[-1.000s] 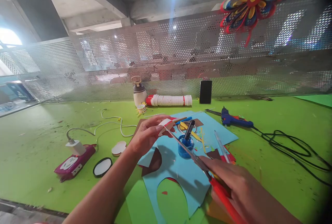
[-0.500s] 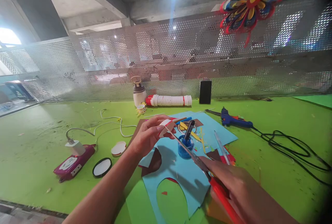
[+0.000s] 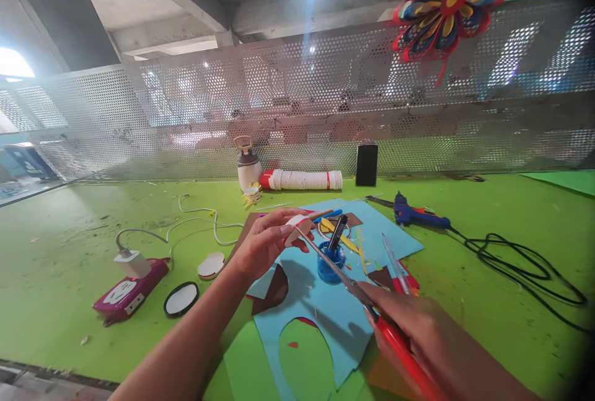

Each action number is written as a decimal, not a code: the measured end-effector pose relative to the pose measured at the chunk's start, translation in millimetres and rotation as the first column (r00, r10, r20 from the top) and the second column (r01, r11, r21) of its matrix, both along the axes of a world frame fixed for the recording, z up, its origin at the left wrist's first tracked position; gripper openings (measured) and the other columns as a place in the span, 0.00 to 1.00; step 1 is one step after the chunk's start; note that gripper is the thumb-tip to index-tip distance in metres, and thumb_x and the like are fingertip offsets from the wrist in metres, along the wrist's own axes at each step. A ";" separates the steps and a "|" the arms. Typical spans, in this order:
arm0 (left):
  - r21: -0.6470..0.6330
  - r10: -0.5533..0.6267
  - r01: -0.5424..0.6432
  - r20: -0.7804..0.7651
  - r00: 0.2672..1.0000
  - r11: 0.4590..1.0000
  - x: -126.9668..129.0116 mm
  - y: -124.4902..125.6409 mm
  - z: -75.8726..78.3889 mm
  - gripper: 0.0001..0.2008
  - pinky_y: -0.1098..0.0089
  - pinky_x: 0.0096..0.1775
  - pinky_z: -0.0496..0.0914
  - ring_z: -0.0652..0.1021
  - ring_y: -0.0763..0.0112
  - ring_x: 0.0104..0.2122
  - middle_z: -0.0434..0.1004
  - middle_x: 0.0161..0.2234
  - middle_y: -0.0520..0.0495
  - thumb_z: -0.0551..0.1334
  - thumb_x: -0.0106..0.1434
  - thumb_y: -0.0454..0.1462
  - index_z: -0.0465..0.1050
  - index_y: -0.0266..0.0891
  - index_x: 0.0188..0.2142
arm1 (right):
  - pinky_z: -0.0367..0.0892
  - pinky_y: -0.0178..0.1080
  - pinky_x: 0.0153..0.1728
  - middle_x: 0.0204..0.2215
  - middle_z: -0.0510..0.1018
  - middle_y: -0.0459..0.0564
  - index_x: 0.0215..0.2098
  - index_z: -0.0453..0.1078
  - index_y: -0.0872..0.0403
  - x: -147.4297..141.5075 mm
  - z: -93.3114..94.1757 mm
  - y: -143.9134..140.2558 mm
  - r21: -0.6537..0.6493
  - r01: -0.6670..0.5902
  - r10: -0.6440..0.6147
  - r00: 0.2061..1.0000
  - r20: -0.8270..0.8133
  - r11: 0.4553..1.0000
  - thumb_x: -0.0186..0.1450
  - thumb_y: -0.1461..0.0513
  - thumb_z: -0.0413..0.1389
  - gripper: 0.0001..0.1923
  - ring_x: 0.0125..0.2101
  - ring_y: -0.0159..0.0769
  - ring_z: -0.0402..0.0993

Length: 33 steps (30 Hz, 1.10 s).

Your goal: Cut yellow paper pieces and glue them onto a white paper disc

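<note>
small paper piece (image 3: 299,228) (white with a red edge, curled) sits pinched in the left hand (image 3: 263,245), held up above the blue paper sheet (image 3: 325,302), fingers closed around it with thumb on top. scissors (image 3: 367,308) come in from lower right: blades run up-left and the tip meets the paper piece right at the left fingertips. blades look nearly together, can't tell if they are fully shut. right hand (image 3: 432,345) is wrapped tight around the red handles, low in the frame, well apart from the left hand, joined only by the blade span.

directly under the blades: blue pot (image 3: 331,263) with a dark tool standing tilted in it, resting on the blue sheet. sheet has a big arch-shaped cutout near its front edge, green table (image 3: 69,264) showing through. yellow and brown scraps lie just behind the pot.

further out: blue glue gun (image 3: 418,215) to the right, its black cable (image 3: 520,264) coiled beyond. left side: round mirror (image 3: 181,299), purple power strip (image 3: 131,289) with a white charger plugged in. back edge: stack of cups (image 3: 304,179) lying on its side, black box (image 3: 367,165) upright beside it. paper pinwheel (image 3: 446,1) hangs top right.
</note>
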State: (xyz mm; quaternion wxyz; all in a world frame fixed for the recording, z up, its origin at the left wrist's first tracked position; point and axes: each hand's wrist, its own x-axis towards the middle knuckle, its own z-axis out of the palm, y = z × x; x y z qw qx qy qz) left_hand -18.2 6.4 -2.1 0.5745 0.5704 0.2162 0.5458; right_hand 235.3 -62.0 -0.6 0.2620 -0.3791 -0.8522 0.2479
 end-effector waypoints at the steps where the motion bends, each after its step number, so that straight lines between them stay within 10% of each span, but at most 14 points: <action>1: 0.003 -0.005 0.005 -0.008 1.000 1.000 -0.6 0.4 0.2 0.16 0.65 0.35 0.74 0.79 0.59 0.38 0.81 0.39 0.38 0.63 0.58 0.35 0.78 0.34 0.46 | 0.69 0.34 0.29 0.27 0.80 0.48 0.39 0.74 0.53 0.9 -1.0 0.3 -0.016 -0.011 0.011 1.000 0.001 1.000 0.65 0.67 0.47 0.14 0.25 0.36 0.74; 20: -0.012 0.107 -0.107 -0.028 0.994 0.994 -6.1 5.8 -2.6 0.13 0.70 0.31 0.68 0.76 0.66 0.32 0.80 0.37 0.39 0.62 0.59 0.36 0.78 0.33 0.43 | 0.61 0.32 0.23 0.22 0.64 0.42 0.41 0.73 0.55 2.1 -5.4 4.0 -0.343 -0.051 0.031 0.998 -0.061 0.938 0.64 0.56 0.52 0.14 0.22 0.29 0.60; 33: -0.077 0.075 -0.078 -0.039 0.996 0.994 -4.1 -0.5 5.2 0.18 0.71 0.28 0.62 0.71 0.70 0.27 0.78 0.34 0.38 0.60 0.60 0.45 0.79 0.31 0.34 | 0.72 0.36 0.27 0.19 0.77 0.45 0.58 0.69 0.53 18.7 -16.3 6.7 -0.568 -0.061 -0.043 0.985 -0.167 0.821 0.66 0.56 0.54 0.23 0.23 0.36 0.78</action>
